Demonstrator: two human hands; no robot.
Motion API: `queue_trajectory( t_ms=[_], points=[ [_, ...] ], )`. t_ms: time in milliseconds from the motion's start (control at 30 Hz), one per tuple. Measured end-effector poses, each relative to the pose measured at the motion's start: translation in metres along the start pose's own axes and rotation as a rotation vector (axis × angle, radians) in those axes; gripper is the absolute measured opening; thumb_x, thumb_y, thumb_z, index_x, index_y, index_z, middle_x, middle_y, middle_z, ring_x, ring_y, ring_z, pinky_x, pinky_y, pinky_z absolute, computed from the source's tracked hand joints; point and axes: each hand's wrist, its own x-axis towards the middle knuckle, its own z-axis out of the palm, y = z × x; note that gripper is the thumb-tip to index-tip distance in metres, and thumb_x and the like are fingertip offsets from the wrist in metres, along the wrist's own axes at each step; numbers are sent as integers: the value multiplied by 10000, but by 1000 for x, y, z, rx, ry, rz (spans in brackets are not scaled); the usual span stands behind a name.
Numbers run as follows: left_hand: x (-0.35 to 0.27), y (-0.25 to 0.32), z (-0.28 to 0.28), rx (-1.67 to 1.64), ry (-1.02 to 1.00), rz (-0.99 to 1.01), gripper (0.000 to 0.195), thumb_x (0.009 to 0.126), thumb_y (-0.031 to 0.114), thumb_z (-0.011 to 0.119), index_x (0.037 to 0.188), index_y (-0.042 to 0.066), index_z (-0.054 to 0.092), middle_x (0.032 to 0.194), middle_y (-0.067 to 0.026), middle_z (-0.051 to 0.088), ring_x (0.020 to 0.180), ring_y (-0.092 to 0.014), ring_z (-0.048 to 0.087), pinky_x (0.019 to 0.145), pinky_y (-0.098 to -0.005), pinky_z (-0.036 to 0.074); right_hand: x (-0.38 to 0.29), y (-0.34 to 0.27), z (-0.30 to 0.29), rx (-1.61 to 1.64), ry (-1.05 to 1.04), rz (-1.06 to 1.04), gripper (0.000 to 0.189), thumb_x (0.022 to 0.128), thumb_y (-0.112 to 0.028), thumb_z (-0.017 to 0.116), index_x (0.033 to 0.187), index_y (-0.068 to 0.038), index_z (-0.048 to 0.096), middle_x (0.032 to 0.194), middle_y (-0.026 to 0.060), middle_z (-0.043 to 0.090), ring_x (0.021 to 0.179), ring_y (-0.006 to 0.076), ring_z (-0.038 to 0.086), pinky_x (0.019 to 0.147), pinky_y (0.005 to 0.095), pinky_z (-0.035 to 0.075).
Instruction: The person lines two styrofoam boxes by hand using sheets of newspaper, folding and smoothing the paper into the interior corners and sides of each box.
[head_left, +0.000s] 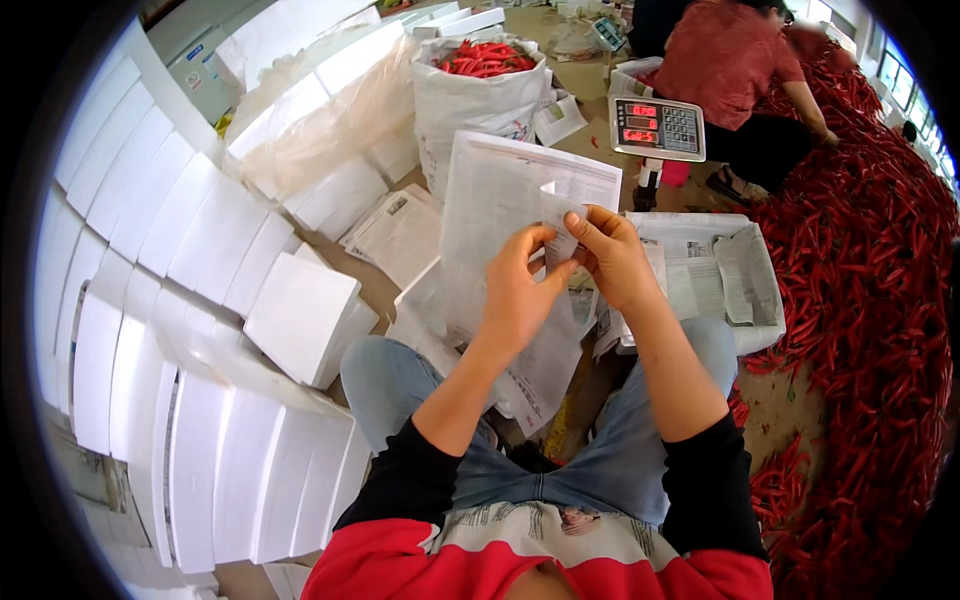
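Observation:
Printed newspaper sheets (491, 202) hang in front of me, pinched at one edge by both hands. My left hand (525, 281) grips that edge between thumb and fingers. Close on its right, my right hand (611, 251) has its thumb on the folded edge of the paper. Below and behind the sheets, partly hidden, is a white box between my knees. To the right of my right hand stands a white foam box (769, 300) lined with newspaper. More newspapers (405, 232) lie on the floor at the left.
White foam boxes (225, 465) and lids are stacked along the left. A white sack (450, 112) of red chilies stands ahead, with a digital scale (657, 127) to its right. Another person (720, 60) crouches by a large heap of red chilies (870, 315) along the right.

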Motion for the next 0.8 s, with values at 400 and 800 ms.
queue_trajectory(
  t_ms=[400,800],
  points=[
    [2,-7,-32,-680,-72,-122,322,843,66,613,1109,-29,457,1159,-162,547,1044,-205,563,897,-308,466,-6,9,21,-720,-89,-401,341,772,-48,674,1088,18,564,992,72,624,912,143,570,760,273,465],
    [9,-9,-28,-728,0,-121,172,862,65,581,1000,-9,510,984,-90,587,879,-148,574,783,-279,476,-5,23,27,-494,-118,-274,205,774,19,628,959,-1,541,821,34,534,722,105,572,580,238,495]
  ],
)
